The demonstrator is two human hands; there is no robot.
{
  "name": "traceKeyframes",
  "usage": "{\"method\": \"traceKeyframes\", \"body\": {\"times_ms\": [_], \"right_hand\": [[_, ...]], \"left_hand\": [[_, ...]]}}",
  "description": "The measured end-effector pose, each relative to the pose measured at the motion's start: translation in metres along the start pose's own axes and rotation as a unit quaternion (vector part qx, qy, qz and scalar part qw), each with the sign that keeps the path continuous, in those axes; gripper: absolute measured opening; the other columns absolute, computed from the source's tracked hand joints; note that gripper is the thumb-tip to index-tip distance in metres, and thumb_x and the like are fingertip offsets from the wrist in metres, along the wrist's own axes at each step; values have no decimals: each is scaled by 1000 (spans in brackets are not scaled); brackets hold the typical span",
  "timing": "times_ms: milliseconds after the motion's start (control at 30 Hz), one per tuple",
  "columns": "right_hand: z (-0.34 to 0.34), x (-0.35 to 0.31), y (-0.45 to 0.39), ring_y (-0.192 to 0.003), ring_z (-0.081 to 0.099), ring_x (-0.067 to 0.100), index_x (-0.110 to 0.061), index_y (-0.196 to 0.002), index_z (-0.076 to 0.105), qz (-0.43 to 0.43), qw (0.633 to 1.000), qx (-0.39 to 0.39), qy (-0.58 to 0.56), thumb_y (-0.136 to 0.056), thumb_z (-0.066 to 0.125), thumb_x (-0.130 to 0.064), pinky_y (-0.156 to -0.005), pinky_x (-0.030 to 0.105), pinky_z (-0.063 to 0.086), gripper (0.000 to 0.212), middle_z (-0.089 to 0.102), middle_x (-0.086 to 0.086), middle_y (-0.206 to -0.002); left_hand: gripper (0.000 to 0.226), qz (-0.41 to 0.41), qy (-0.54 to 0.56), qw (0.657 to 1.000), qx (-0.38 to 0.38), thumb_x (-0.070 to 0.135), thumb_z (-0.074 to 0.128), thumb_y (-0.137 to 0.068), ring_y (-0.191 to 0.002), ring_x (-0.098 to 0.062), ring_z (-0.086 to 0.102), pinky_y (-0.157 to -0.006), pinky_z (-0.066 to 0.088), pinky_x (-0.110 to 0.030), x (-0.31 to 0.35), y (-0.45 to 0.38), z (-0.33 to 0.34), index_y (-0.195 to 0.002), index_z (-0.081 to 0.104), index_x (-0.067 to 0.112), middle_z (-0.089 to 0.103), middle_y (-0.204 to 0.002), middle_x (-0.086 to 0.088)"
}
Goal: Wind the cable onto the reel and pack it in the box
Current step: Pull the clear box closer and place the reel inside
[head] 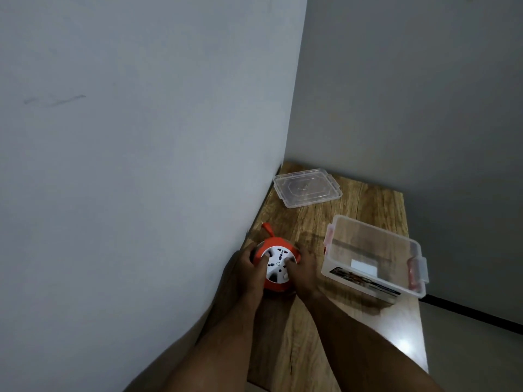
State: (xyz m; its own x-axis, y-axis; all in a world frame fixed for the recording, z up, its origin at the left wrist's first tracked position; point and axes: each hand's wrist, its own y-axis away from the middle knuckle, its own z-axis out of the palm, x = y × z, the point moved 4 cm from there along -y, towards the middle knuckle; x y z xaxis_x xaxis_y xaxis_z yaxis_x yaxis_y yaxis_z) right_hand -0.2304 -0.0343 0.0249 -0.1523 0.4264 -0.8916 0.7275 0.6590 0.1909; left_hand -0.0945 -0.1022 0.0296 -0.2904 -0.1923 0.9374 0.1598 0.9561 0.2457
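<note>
An orange cable reel [276,264] with a white socket face stands on the wooden table [319,329], close to the left wall. My left hand [249,268] grips its left side, thumb on the white face. My right hand [302,267] grips its right side, fingers curled onto the face. An orange handle or cable end [267,228] sticks out behind the reel. The clear plastic box [373,257] stands open to the right of the reel, with a label on its bottom. I cannot see how much cable is wound.
The box's clear lid [307,188] lies flat at the far end of the table near the corner. Grey walls run along the left and the back. The table's right edge drops off beside the box.
</note>
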Motion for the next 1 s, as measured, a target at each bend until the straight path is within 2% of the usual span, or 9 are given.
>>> {"method": "traceKeyframes", "body": {"times_ms": [100,167,333,467,700,833,900,967,1000], "right_hand": [[-1,-16,-7,-127,51,31,-17,-145,47,-16,1000,-14,-11,-92,58,-5,-98,44,54,55,40,12,-140],[-2,-27,-12,-129,48,31,-20,-145,46,-36,999,-15,-21,-92,59,-5,-101,50,54,56,38,12,-143],[-13,-70,-24,-127,55,27,-29,-139,47,-111,991,-9,-69,-93,59,-4,-100,54,54,54,52,7,-143],[-39,-99,-37,-135,49,28,-21,-150,40,-121,987,29,-104,-96,57,-2,-104,55,51,60,43,7,-152],[-128,-107,-56,-126,56,26,-18,-145,46,-133,969,131,-164,-94,53,7,-98,49,57,57,52,8,-141],[-168,-78,-54,-117,61,22,-22,-138,50,-107,957,183,-197,-88,48,13,-87,35,59,61,61,3,-128],[-184,-58,-48,-119,60,23,-24,-136,50,-89,954,210,-194,-86,47,15,-89,38,59,63,60,2,-126],[-194,-37,-43,-124,55,26,-23,-140,46,-61,957,228,-168,-87,48,12,-96,46,57,64,53,7,-136],[-195,-27,-40,-126,52,25,-21,-143,43,-49,960,233,-149,-88,49,11,-97,45,56,64,49,8,-139]], "left_hand": [[49,9,17,1000,-1,30,72,-95,-120,-30,67,-94,61,-49,19,-9,1,-142,59,23,65,-140,-7],[48,25,9,1000,7,31,72,-94,-119,-28,67,-93,62,-48,32,-16,-1,-140,60,24,66,-139,-6],[49,58,57,996,25,23,73,-94,-121,-28,65,-93,60,-44,67,-33,1,-141,59,19,64,-141,-7],[49,117,56,991,19,23,73,-95,-123,-29,65,-98,60,-48,112,-42,17,-142,59,16,64,-141,-8],[42,200,50,976,-62,11,68,-97,-128,-29,61,-103,56,-41,179,-32,97,-139,60,11,64,-140,-11],[39,236,20,965,-111,3,68,-96,-127,-26,62,-100,48,-23,186,-12,142,-135,63,5,66,-136,-13],[42,237,2,960,-146,-1,67,-94,-129,-26,60,-103,45,-24,181,1,164,-135,62,6,65,-138,-12],[45,234,-23,954,-184,-4,66,-93,-133,-25,57,-109,45,-29,172,11,183,-137,62,7,63,-141,-11],[46,233,-35,951,-199,-4,66,-93,-134,-25,57,-111,44,-32,167,14,189,-138,61,7,63,-142,-10]]}}
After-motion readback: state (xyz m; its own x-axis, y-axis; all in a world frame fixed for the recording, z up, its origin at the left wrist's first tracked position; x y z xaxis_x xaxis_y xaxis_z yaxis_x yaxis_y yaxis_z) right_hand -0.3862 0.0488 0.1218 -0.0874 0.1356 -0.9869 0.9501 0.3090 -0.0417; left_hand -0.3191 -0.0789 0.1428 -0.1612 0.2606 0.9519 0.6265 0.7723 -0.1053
